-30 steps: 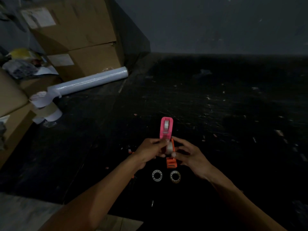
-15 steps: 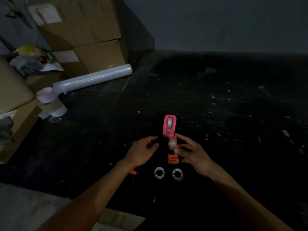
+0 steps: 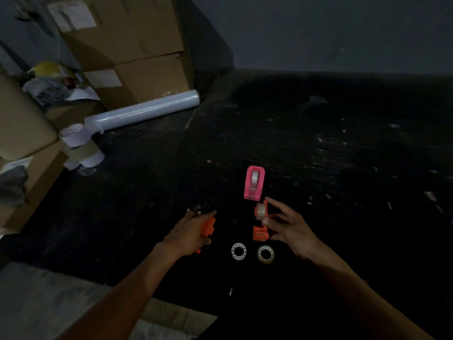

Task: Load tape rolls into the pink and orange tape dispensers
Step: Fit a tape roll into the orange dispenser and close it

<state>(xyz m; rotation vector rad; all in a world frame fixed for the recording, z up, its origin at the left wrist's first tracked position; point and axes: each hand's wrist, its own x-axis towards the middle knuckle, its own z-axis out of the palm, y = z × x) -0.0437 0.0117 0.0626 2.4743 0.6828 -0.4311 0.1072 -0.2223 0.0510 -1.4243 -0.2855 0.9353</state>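
Observation:
The pink dispenser (image 3: 255,184) stands on the dark floor with a clear tape roll seated in it. Just in front of it is the orange dispenser (image 3: 259,233), with a tape roll (image 3: 260,211) upright at its far end. My right hand (image 3: 291,229) pinches that roll between thumb and forefinger, the other fingers spread. My left hand (image 3: 192,233) is to the left, closed over an orange plastic piece (image 3: 208,227) that it mostly hides. Two loose tape rolls lie flat near me, a white one (image 3: 238,251) and a yellowish one (image 3: 266,253).
Stacked cardboard boxes (image 3: 137,52) fill the back left, with a roll of stretch film (image 3: 147,110) lying in front of them and paper rolls (image 3: 83,148) beside it. More boxes (image 3: 22,133) stand at the left edge. Small scraps litter the floor.
My left hand has left the orange dispenser, moved left and closed on the orange piece. My right hand stays on the roll at the orange dispenser.

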